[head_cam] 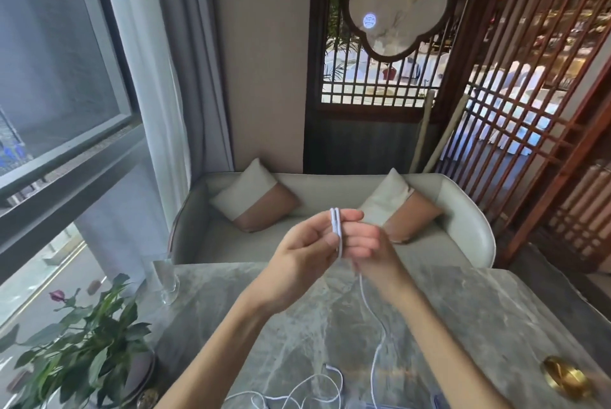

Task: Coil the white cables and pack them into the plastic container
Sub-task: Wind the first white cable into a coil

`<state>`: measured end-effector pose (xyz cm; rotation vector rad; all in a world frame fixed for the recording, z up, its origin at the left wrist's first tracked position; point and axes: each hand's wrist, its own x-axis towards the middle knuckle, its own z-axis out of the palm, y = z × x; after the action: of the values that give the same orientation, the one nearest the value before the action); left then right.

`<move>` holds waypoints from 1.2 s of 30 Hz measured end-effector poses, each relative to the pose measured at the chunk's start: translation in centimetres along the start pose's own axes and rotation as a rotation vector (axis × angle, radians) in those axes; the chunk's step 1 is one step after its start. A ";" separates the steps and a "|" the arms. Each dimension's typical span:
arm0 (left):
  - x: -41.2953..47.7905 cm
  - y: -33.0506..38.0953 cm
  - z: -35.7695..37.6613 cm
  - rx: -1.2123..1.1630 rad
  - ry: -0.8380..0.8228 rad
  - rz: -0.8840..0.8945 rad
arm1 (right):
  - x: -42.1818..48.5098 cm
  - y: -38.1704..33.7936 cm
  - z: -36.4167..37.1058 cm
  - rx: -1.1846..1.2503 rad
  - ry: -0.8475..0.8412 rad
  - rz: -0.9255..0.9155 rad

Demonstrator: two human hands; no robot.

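Furthest left, a leafy plant (pixel 82 342) with a purple bud is seen at the near corner of the grey marble surface (pixel 479 326), and a clear glass (pixel 167 279) is stood just behind it. Towards the middle, both hands are raised above the surface, in front of a pale sofa (pixel 330 190) on which two cushions are propped. The white cable (pixel 336 230) is folded into a short upright bundle of loops, which is pinched between thumb and fingers of the left hand (pixel 304 253). The right hand (pixel 370 250) is pressed against the other side of the bundle with its fingers curled round the cable, though the exact grip is blurred. From beneath the hands a single strand is hung down to the surface, where the rest of the cable is spread in loose loops at the near edge. Far right, a brass object (pixel 565 379) is set on the surface, well apart from the cable
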<state>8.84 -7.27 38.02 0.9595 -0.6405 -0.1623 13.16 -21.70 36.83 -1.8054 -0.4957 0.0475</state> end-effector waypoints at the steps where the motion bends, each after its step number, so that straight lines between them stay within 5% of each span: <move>1: 0.1 0.0 -0.4 0.002 0.029 0.014 | -0.8 0.9 1.1 -0.064 0.043 0.005; 4: 0.4 -0.1 -1.9 0.102 0.141 0.064 | -3.6 1.3 2.5 -0.242 0.031 -0.081; 7: 0.3 -0.2 -3.3 0.346 0.219 0.058 | -6.5 0.5 2.0 -0.656 -0.204 -0.154; 12: -1.4 -1.4 -1.4 0.521 0.009 -0.075 | -5.4 -5.9 -3.1 -0.901 0.124 -0.548; 16: -1.9 -1.9 1.3 0.364 -0.069 0.033 | -1.3 -7.2 -5.6 -0.425 0.164 -0.531; 19: -1.2 -0.8 1.8 0.271 -0.129 0.060 | 0.5 -4.9 -4.1 0.105 -0.001 -0.159; 21: -0.5 0.1 1.6 0.182 -0.093 0.086 | 0.0 -2.5 -1.3 0.225 -0.105 0.086; 24: 0.4 0.9 -0.5 0.129 0.108 0.133 | -2.7 0.1 2.9 -0.062 0.004 -0.014; 29: -0.2 0.3 -4.1 0.435 0.272 0.061 | -6.9 -0.7 2.6 -0.624 -0.212 -0.139; 33: -2.0 -1.2 -3.1 0.427 0.133 -0.096 | -5.8 -6.7 -2.5 -0.926 0.176 -0.521; 36: -2.2 -2.0 -0.1 0.229 -0.035 -0.044 | -3.2 -10.0 -5.0 -0.766 0.239 -0.616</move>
<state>7.43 -7.47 35.36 1.1939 -0.6805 -0.1472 8.63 -25.29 46.92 -2.2597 -0.9598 -0.8759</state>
